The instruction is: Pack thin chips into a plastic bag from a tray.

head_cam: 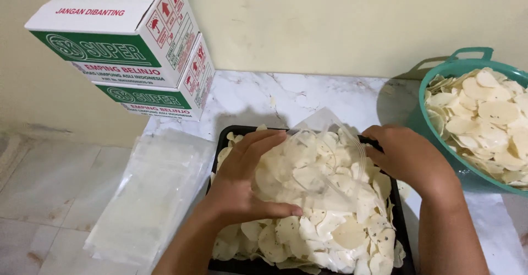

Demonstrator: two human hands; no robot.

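Note:
A clear plastic bag (324, 159) part-filled with pale round chips lies over a black tray (221, 143) heaped with the same chips (330, 236). My left hand (247, 179) grips the bag's left side, thumb stretched under it. My right hand (404, 157) holds the bag's right edge near its mouth. Both hands sit above the tray's middle.
A teal plastic basket (440, 88) full of chips stands at the right. A stack of flat clear bags (148, 198) lies left of the tray on the marble floor. Two stacked white and green cartons (132, 44) stand against the cream wall at the back left.

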